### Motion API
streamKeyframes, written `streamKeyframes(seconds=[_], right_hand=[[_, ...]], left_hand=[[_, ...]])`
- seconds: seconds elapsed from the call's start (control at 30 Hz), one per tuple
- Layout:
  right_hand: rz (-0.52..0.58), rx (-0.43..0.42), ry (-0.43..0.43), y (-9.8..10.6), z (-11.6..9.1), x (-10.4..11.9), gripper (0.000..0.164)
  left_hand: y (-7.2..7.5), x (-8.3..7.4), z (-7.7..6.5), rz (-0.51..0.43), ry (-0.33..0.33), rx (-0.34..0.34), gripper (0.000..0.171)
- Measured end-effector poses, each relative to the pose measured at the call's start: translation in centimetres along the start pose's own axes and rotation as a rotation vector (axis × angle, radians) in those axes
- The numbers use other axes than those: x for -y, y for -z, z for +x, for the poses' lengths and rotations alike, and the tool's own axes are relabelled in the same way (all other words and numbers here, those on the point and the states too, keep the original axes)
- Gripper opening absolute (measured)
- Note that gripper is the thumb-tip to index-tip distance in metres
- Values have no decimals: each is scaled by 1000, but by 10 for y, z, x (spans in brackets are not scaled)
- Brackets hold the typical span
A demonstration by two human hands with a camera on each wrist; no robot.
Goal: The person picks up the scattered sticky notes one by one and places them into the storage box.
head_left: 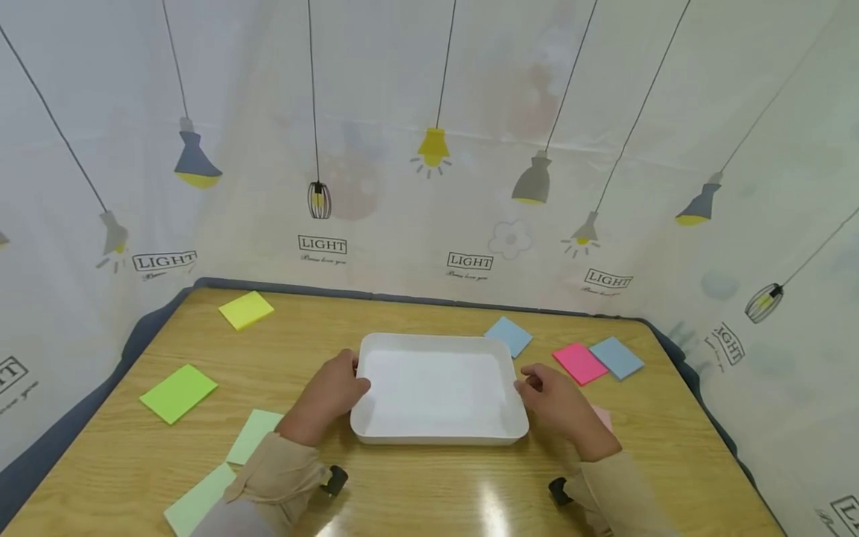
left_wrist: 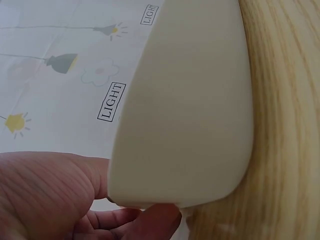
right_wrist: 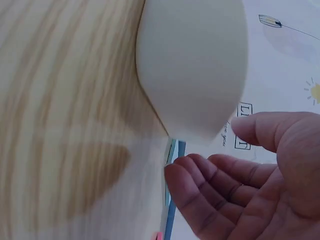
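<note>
A white rectangular tray (head_left: 439, 388) with rounded corners sits on the wooden table in front of me, its inside bare. My left hand (head_left: 333, 385) grips the tray's left side, thumb over the rim and fingers against the outer wall; in the left wrist view the fingers (left_wrist: 155, 220) curl at the tray's wall (left_wrist: 185, 110). At the right side, my right hand (head_left: 553, 395) has its thumb tip right at the rim. The right wrist view shows its fingers (right_wrist: 220, 190) loosely bent, apart from the tray's outer wall (right_wrist: 195, 65).
Yellow (head_left: 246, 309), green (head_left: 178, 393) and pale green sticky notes (head_left: 255, 435) lie on the left. Behind and right of the tray are blue notes (head_left: 510, 335), a pink note (head_left: 580, 363) and a pale pink one partly under my right arm. A printed curtain (head_left: 389, 246) borders the table (head_left: 416, 492).
</note>
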State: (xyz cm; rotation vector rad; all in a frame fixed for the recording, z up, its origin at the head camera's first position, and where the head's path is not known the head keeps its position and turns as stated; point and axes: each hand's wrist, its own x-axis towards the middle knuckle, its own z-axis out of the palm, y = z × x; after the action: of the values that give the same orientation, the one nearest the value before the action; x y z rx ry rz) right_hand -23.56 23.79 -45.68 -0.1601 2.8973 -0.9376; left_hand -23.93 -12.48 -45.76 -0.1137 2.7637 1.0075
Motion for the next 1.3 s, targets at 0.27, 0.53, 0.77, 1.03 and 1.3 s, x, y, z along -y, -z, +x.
streamKeyframes(seconds=[0.27, 0.53, 0.77, 1.03, 1.3], right_hand=[[-45, -35, 91, 22, -7, -17, 51], [-101, -34, 146, 34, -13, -38, 52], [-111, 61, 175, 42, -15, -55, 61], [-210, 135, 170, 50, -17, -66, 72], [-397, 183, 248, 53, -18, -75, 91]], left_hand=[[2, -1, -1, -5, 8, 4, 41], [2, -1, -2, -11, 10, 7, 42], [3, 0, -2, -8, 9, 9, 42], [3, 0, -1, -4, 5, 14, 42], [2, -1, -1, -2, 7, 17, 42]])
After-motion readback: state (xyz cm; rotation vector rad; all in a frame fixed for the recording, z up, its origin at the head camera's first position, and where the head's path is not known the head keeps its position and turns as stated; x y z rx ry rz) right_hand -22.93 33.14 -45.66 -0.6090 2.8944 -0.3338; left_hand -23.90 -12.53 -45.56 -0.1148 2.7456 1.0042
